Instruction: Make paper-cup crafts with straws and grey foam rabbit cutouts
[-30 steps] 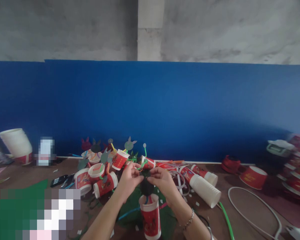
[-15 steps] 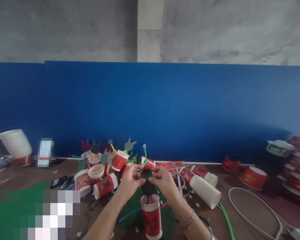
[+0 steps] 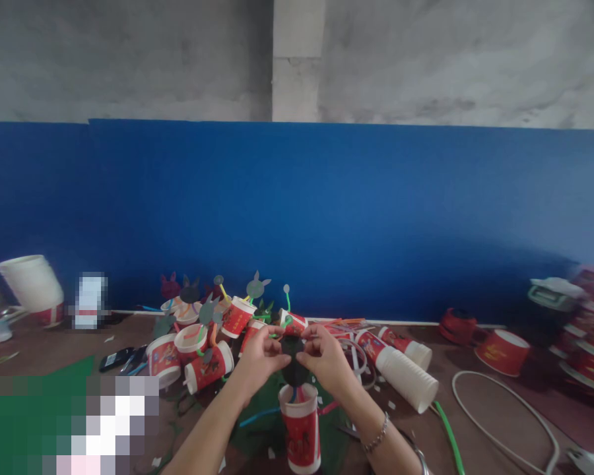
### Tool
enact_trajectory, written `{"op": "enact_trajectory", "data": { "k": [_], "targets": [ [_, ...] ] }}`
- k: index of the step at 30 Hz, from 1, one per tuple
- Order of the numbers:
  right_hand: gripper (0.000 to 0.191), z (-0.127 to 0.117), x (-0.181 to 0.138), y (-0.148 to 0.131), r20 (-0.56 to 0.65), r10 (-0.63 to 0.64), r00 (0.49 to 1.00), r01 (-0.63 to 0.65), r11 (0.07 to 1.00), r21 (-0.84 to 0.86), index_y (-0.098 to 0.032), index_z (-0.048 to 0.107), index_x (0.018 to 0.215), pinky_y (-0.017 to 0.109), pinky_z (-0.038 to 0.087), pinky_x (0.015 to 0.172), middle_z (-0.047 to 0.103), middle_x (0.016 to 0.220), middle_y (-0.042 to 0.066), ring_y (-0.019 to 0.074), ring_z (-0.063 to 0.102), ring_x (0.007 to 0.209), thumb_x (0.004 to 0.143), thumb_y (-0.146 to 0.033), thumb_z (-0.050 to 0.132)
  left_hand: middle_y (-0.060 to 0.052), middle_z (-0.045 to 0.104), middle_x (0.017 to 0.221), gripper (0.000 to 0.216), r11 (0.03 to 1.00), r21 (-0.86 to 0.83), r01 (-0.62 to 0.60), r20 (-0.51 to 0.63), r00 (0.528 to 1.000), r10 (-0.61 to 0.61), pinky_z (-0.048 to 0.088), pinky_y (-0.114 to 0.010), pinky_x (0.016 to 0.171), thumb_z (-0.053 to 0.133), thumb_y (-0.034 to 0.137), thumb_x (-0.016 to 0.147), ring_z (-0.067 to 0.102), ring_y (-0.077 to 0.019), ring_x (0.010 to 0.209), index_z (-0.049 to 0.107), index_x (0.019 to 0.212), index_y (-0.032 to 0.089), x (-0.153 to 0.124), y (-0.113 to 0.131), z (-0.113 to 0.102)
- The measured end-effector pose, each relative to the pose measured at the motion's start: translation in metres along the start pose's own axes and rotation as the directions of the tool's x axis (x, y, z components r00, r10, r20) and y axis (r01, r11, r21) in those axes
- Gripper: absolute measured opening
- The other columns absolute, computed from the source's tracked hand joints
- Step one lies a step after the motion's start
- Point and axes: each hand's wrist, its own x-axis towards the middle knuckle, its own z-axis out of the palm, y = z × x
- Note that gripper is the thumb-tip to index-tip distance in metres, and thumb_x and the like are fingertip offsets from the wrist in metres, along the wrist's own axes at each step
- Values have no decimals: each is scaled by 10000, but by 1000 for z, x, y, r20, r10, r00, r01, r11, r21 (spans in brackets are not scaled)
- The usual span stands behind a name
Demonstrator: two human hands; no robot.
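Observation:
Both of my hands pinch a dark round paper cut-out [image 3: 293,363] held just above a red paper cup [image 3: 301,427] that stands upright near the front. My left hand [image 3: 260,356] grips the cut-out's left edge with thumb and fingers closed. My right hand [image 3: 324,358] grips its right edge the same way; a bracelet sits on that wrist. Coloured straws poke out of the cup under the cut-out.
A heap of red cups with straws and paper animal shapes [image 3: 212,326] lies behind my hands. A stack of white cups [image 3: 406,373] lies on its side at right, beside a white cable [image 3: 505,412]. Red bowls [image 3: 502,349] sit far right. Green paper [image 3: 34,389] lies left.
My hands and the dark cut-out have shifted slightly right and down toward the cup. Nothing else has moved.

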Motion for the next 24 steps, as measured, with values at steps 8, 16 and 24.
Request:
{"op": "enact_trajectory", "data": {
  "k": [8, 16, 24],
  "targets": [
    [292, -2, 4, 4, 35, 26, 999, -26, 1000, 12, -176, 568, 902, 271, 445, 593, 639, 607, -17, 176, 614, 635, 618, -175, 635, 89, 505, 503, 389, 999, 33, 9, -18, 1000, -8, 374, -243, 550, 688, 152, 576, 540, -129, 533, 552, 939, 183, 0, 3, -2],
    [245, -21, 8, -2, -133, -29, 991, 12, 993, -121, -156, 606, 906, 243, 372, 537, 525, 562, -48, 121, 488, 531, 670, -219, 584, 68, 538, 549, 358, 977, 208, 46, -215, 977, 0, 397, -247, 557, 658, 155, 600, 575, -148, 571, 567, 945, 175, 8, -1, -37],
    [261, -28, 15, 8, -119, -40, 992, 16, 980, -201, -166, 631, 772, 242, 349, 532, 496, 532, -52, 125, 457, 533, 539, -121, 522, 31, 626, 601, 441, 996, 87, 8, -227, 974, 12, 463, -287, 614, 711, 244, 579, 633, -180, 607, 534, 978, 179, 14, -7, -49]
  ]
}}
